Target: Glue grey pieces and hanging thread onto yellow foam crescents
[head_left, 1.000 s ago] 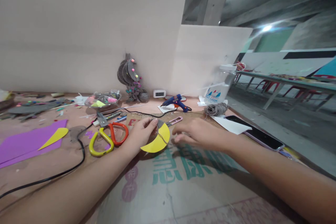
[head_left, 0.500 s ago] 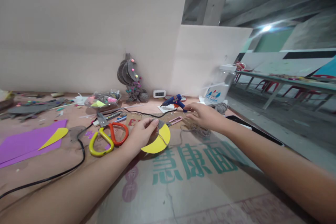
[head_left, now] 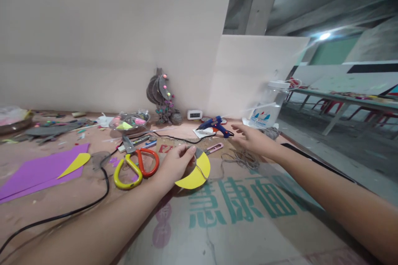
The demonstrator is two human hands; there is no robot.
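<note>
The left hand has its grip clamped on a yellow crescent above the cardboard — long axis slanting from near left to far right, hollow side facing the palm. The right hand, fingers apart, hovers beside the glue gun (nozzle pointing left).
</note>
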